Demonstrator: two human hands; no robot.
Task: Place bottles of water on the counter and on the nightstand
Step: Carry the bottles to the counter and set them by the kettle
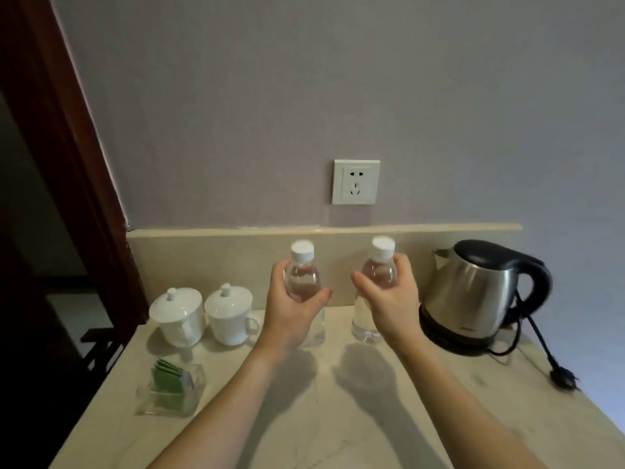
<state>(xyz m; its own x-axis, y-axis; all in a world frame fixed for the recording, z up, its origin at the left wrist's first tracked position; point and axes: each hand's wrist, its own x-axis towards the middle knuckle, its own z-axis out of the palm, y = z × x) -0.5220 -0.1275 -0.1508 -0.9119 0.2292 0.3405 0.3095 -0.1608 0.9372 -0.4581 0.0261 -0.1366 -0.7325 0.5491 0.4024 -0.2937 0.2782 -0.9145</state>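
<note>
Two clear plastic water bottles with white caps stand upright, side by side on the pale marble counter (372,418), between the lidded white cups (203,314) and the steel electric kettle (473,292). We grip the left bottle (302,282) in our left hand (291,316) and the right bottle (378,275) in our right hand (392,306). Their bases seem seated, so we judge each hand need only open and lift straight away.

Two clear bottles, the left bottle (306,282) and the right bottle (375,282), each white-capped. The desk (338,418) is pale cream with faint grey veining. White lidded cups (203,316), green sachets (169,384) in a clear holder, a silver kettle (473,292) with black lid and handle, lilac-grey wall (304,96), white socket (355,182).
</note>
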